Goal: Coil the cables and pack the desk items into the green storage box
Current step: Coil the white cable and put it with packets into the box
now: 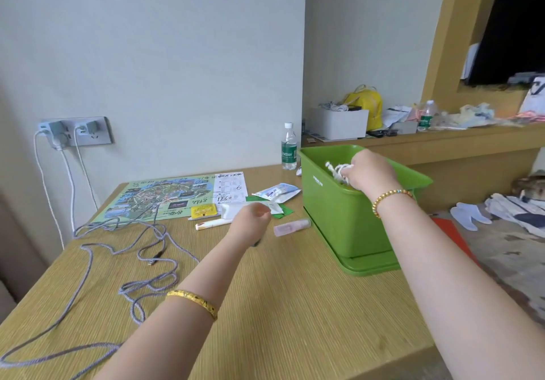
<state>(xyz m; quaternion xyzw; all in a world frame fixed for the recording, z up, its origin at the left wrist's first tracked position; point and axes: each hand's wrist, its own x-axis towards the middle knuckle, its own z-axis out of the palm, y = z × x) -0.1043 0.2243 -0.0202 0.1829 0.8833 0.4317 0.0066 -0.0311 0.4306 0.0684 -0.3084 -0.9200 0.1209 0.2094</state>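
The green storage box (330, 208) stands on its lid at the desk's right side. My right hand (368, 170) reaches over the box rim and grips a coiled white cable (337, 170) just inside it. A long grey braided cable (147, 250) lies loose and tangled across the left of the desk. My left hand (250, 220) hovers over the small items in the middle, fingers curled down; a dark tip shows beneath it, and I cannot tell whether it holds anything. Nearby lie a pink tube (292, 227), a white tube (216, 222), a yellow sachet (203, 211) and a white packet (277, 192).
A printed map (159, 199) and a receipt (231, 186) lie at the desk's back. A water bottle (289, 146) stands behind the box. White cables hang from chargers in the wall socket (73, 132). A cluttered shelf runs along the right wall.
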